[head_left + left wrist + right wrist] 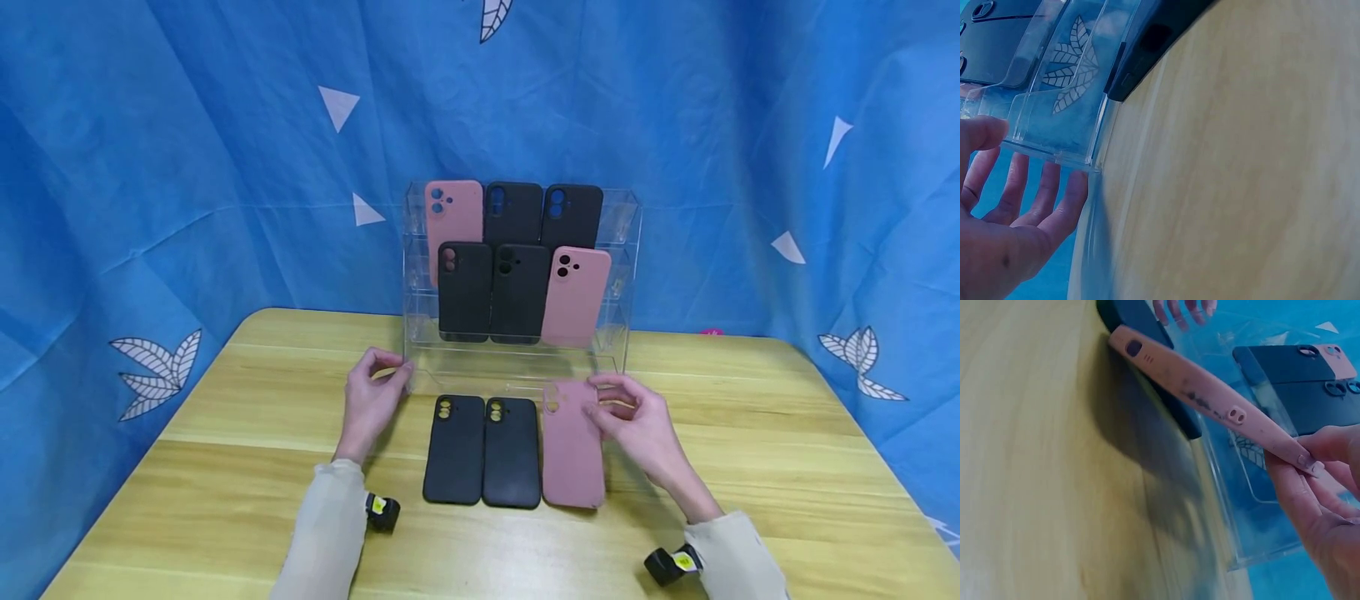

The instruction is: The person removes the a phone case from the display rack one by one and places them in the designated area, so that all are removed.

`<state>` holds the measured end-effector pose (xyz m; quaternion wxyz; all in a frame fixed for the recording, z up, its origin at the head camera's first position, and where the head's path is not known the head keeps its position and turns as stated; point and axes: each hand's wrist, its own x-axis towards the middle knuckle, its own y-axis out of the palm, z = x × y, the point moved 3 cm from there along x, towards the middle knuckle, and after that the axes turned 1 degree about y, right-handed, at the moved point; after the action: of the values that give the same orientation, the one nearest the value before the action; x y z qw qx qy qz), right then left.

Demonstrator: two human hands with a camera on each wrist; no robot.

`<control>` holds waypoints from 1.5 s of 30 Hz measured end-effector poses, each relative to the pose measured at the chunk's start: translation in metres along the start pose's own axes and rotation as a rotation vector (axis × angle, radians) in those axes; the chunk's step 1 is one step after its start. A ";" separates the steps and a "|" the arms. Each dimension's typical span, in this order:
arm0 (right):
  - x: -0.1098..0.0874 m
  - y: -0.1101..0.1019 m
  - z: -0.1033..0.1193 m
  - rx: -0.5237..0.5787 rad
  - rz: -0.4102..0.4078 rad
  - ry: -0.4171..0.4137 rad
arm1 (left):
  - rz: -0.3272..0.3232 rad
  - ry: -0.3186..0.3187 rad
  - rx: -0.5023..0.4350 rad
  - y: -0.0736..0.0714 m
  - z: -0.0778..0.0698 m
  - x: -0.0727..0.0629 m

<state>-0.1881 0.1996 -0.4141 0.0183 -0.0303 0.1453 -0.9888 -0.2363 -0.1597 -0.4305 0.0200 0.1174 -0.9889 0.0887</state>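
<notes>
My right hand (630,417) pinches a pink phone case (572,450) by its upper right edge. The case is tilted, its top raised and its lower end close to the table beside the black cases in the right wrist view. My left hand (372,398) touches the left side of a clear acrylic display rack (517,362), its fingers spread along the side wall and the thumb near the front edge in the left wrist view. Two black phone cases, a left one (454,454) and a middle one (512,454), lie side by side in front of the rack.
On the rack's upper tier stand a pink case (459,208) and two black ones (573,217). Below them are two black cases (465,292) and a pink case (577,296). A blue patterned curtain (225,167) hangs behind the wooden table (225,467).
</notes>
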 end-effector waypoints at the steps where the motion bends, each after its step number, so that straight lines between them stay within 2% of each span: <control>1: 0.000 -0.001 -0.001 -0.008 0.003 0.004 | 0.001 0.000 0.000 0.000 0.000 0.000; 6: -0.002 -0.003 -0.005 -0.066 0.012 0.015 | 0.003 -0.003 -0.005 -0.001 -0.001 -0.001; 19: -0.002 -0.002 -0.011 -0.284 -0.020 -0.017 | -0.008 0.003 0.005 -0.001 0.001 0.002; 27: 0.000 0.001 -0.016 -0.323 0.008 -0.020 | -0.022 0.008 -0.030 -0.001 0.002 0.001; 45: 0.004 0.005 -0.017 -0.364 0.042 0.103 | -0.015 0.006 -0.002 -0.001 0.001 0.000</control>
<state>-0.1933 0.1998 -0.4316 0.0255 0.0205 0.3232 -0.9458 -0.2360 -0.1604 -0.4311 0.0236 0.1245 -0.9880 0.0880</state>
